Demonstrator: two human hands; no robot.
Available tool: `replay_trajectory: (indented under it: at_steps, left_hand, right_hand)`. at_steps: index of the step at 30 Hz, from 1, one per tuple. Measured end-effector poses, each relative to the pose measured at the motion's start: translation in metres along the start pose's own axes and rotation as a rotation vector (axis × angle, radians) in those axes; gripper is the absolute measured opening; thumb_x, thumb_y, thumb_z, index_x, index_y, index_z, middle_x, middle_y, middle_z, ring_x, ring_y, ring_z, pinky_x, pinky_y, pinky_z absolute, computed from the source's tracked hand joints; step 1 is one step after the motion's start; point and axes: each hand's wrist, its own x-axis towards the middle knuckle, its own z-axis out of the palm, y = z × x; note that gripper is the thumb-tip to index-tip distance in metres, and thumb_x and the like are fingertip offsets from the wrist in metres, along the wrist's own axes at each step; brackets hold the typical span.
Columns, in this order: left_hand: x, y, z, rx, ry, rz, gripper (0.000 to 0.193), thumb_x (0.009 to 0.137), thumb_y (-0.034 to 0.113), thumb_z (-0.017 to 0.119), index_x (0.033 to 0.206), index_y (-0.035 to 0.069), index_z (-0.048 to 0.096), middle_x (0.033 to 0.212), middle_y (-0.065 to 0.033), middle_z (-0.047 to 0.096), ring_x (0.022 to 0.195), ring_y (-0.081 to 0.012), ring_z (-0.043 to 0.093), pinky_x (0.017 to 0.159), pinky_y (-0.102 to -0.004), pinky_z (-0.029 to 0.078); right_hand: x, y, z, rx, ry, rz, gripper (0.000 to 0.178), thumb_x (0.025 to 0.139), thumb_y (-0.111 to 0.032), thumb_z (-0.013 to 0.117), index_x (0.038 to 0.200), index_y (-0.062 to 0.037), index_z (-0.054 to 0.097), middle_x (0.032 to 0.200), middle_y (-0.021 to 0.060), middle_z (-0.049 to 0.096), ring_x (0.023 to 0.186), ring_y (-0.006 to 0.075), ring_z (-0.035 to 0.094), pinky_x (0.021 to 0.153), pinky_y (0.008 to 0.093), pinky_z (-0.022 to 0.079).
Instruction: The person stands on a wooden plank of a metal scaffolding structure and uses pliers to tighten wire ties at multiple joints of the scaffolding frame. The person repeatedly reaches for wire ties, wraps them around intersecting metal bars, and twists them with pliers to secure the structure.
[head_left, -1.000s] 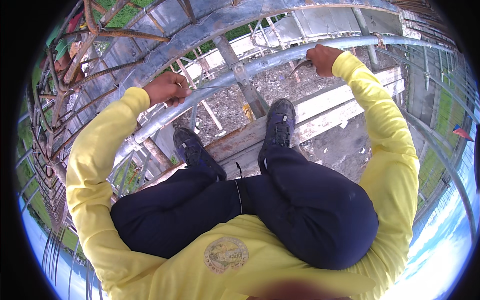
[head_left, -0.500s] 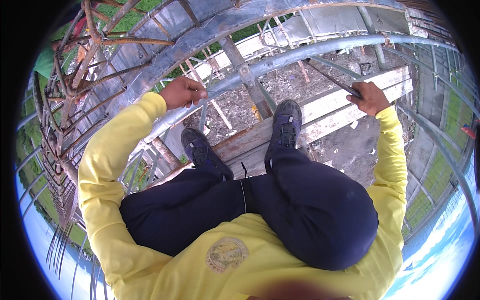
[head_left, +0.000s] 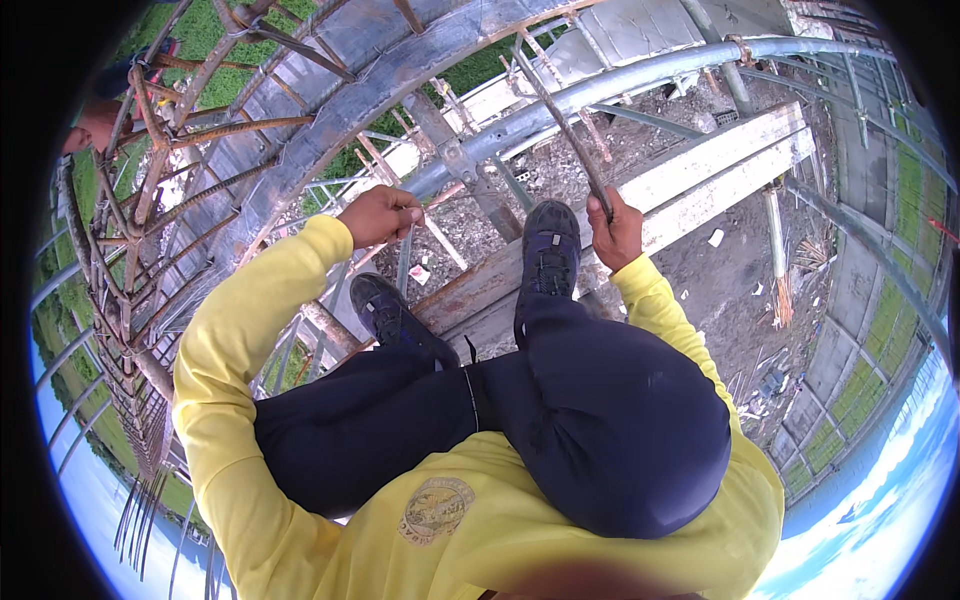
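My right hand (head_left: 617, 231) is closed round the lower end of a long dark metal rod (head_left: 572, 130), its thumb along the shaft. The rod slants up and away to the left, crossing in front of a grey steel pipe (head_left: 560, 103). To the left, my left hand (head_left: 380, 216) pinches thumb and fingertips together in front of the pipe. A thin wire shows at these fingers in the earlier frame; now it is hard to make out. My dark shoes (head_left: 550, 245) rest on and beside the wooden planks (head_left: 720, 180), below and between the hands.
A cage of rusty rebar (head_left: 140, 200) rises on the left beside a curved steel beam (head_left: 400, 70). Another person's hand (head_left: 95, 128) shows behind the rebar. Ground with debris (head_left: 720, 280) lies far below the planks. A slanting pipe (head_left: 870, 250) runs on the right.
My right hand has come in to the left, and the rod has swung to a steeper angle. My left hand has shifted slightly down and to the right, still pinched.
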Motion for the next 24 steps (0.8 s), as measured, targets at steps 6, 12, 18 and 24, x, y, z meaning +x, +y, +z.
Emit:
replay_trajectory:
  at_steps: [6, 12, 18, 24]
  left_hand:
    - [0.000, -0.004, 0.002, -0.019, 0.061, 0.019, 0.024, 0.101, 0.024, 0.058, 0.096, 0.002, 0.067, 0.066, 0.0016, 0.055, 0.057, -0.0070, 0.047, 0.054, -0.0243, 0.039]
    - [-0.007, -0.019, 0.002, -0.071, 0.088, 0.011, 0.020, 0.097, 0.020, 0.063, 0.097, 0.001, 0.069, 0.070, -0.0023, 0.062, 0.058, -0.0085, 0.052, 0.055, -0.0267, 0.043]
    - [-0.002, 0.000, 0.015, -0.008, 0.124, 0.081, 0.023, 0.095, 0.021, 0.066, 0.099, -0.001, 0.072, 0.071, -0.0024, 0.064, 0.061, -0.0087, 0.054, 0.058, -0.0276, 0.046]
    - [0.001, 0.025, 0.035, 0.215, 0.177, 0.236, 0.025, 0.092, 0.024, 0.069, 0.098, 0.000, 0.075, 0.072, -0.0058, 0.067, 0.063, -0.0126, 0.057, 0.064, -0.0310, 0.048]
  right_hand:
    - [0.029, 0.011, 0.012, -0.108, 0.154, -0.035, 0.032, 0.101, -0.030, 0.058, 0.087, -0.0009, 0.058, 0.064, 0.0233, 0.059, 0.061, 0.0467, 0.060, 0.053, 0.0486, 0.045]
    - [0.039, 0.014, 0.009, -0.228, 0.085, 0.100, 0.035, 0.097, -0.031, 0.063, 0.083, 0.0004, 0.060, 0.064, 0.0243, 0.059, 0.067, 0.0460, 0.063, 0.057, 0.0489, 0.046]
    - [0.018, -0.015, 0.019, 0.260, -0.107, 0.102, 0.042, 0.095, -0.035, 0.068, 0.076, 0.0016, 0.061, 0.057, 0.0077, 0.044, 0.058, 0.0111, 0.038, 0.053, 0.0343, 0.036]
    - [-0.010, -0.053, 0.049, 0.235, -0.094, -0.231, 0.019, 0.094, -0.021, 0.065, 0.101, -0.0048, 0.071, 0.072, 0.0173, 0.061, 0.068, 0.0385, 0.061, 0.066, 0.0476, 0.047]
